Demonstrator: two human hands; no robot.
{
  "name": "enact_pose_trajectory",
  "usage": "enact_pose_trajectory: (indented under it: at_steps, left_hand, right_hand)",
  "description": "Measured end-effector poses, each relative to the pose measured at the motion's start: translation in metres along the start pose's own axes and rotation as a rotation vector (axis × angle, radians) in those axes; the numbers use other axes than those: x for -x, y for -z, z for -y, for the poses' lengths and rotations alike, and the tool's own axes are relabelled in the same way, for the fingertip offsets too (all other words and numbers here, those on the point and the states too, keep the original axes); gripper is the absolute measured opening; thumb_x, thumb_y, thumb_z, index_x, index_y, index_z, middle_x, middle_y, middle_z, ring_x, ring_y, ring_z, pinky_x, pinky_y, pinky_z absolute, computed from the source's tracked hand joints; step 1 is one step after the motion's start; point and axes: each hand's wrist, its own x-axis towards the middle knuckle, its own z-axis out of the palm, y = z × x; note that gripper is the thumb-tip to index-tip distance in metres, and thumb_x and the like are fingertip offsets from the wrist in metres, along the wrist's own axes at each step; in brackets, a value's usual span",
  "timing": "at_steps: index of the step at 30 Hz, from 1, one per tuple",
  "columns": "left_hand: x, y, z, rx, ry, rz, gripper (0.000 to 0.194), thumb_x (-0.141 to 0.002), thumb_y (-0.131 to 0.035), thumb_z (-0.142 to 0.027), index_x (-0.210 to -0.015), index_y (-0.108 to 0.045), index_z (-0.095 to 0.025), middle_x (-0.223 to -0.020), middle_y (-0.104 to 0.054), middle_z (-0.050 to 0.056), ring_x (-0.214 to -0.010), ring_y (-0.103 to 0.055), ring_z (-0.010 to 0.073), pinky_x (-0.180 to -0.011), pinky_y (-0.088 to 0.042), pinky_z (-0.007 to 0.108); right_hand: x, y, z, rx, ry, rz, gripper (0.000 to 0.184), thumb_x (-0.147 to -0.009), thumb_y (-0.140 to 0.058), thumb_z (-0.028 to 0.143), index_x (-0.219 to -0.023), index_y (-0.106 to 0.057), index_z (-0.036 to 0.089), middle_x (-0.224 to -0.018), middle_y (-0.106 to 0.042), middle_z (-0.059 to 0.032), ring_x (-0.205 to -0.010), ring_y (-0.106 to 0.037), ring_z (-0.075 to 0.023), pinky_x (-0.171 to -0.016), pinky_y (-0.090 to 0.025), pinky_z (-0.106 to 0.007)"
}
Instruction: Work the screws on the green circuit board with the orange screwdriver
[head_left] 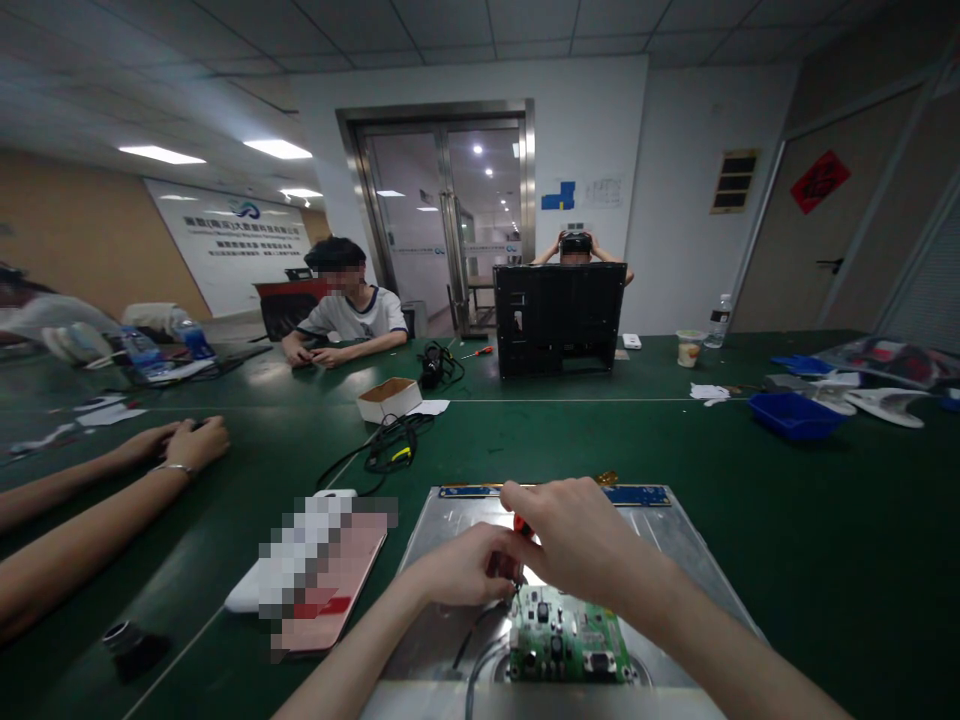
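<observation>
My right hand point(566, 525) is closed over the top of a screwdriver point(521, 524) with a red-orange handle. Just below it, my left hand point(476, 562) curls its fingers around the lower part of the same tool. The tip points down at the upper left corner of a green circuit board point(566, 635); whether it sits in a screw is too small to tell. The board lies on a flat silver metal panel point(675, 560) with a blue strip point(637, 495) along its far edge. Dark and grey cables point(480, 660) run beside the board's left side.
A pink phone-like slab point(360, 570) and a white object point(255, 585) lie left of the panel. Farther off are a small open box point(390, 400), black cables point(397, 440), a blue tray point(795, 415) and a black monitor-like casing point(559, 320). Another person's hands point(187, 440) rest at left.
</observation>
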Motion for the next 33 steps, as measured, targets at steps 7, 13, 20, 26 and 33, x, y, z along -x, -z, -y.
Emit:
enact_pose_trajectory:
  at_steps: [7,13,20,26,33]
  left_hand:
    - [-0.001,-0.002,0.003,-0.02,0.039,-0.02,0.017,-0.067,-0.059,-0.01,-0.082,-0.06,-0.016,-0.074,-0.059,-0.002,-0.069,-0.053,0.0148,-0.06,-0.042,0.022]
    - [0.0,0.0,0.001,0.004,0.006,0.007,0.014,-0.068,-0.057,-0.011,-0.081,-0.06,-0.016,-0.072,-0.058,-0.002,-0.064,-0.052,0.0136,-0.057,-0.041,0.021]
    - [-0.001,-0.001,0.003,-0.035,0.014,-0.021,0.016,-0.068,-0.059,-0.014,-0.083,-0.063,-0.016,-0.074,-0.062,0.0,-0.069,-0.054,0.016,-0.06,-0.043,0.022]
    - [-0.001,-0.001,0.005,-0.012,-0.014,0.012,0.015,-0.067,-0.056,-0.012,-0.081,-0.061,-0.017,-0.071,-0.059,-0.002,-0.065,-0.053,0.0144,-0.057,-0.04,0.022]
    - [0.0,-0.001,0.003,-0.014,0.003,-0.017,0.018,-0.068,-0.058,-0.014,-0.085,-0.062,-0.016,-0.076,-0.062,0.0,-0.07,-0.054,0.0162,-0.061,-0.042,0.022]
  right_hand:
    - [0.002,0.004,-0.001,-0.038,0.015,0.021,0.017,-0.08,-0.055,0.027,-0.094,-0.052,0.02,-0.083,-0.069,-0.0032,-0.066,-0.061,-0.0175,-0.051,-0.023,-0.028]
    - [0.0,0.005,-0.001,-0.015,-0.009,0.035,0.016,-0.088,-0.052,0.036,-0.088,-0.052,0.021,-0.074,-0.069,-0.0019,-0.061,-0.061,-0.0176,-0.05,-0.022,-0.028]
    - [0.002,0.008,-0.002,-0.079,0.039,0.01,0.017,-0.079,-0.056,0.029,-0.092,-0.052,0.019,-0.079,-0.068,-0.0025,-0.063,-0.061,-0.017,-0.05,-0.024,-0.028]
    - [0.001,0.007,-0.002,-0.035,-0.012,0.04,0.012,-0.086,-0.054,0.033,-0.088,-0.053,0.021,-0.074,-0.069,-0.0013,-0.061,-0.06,-0.0167,-0.049,-0.021,-0.028]
    - [0.002,0.01,-0.001,-0.038,0.028,0.043,0.017,-0.084,-0.054,0.036,-0.091,-0.052,0.02,-0.077,-0.068,-0.0027,-0.061,-0.059,-0.0167,-0.05,-0.024,-0.027]
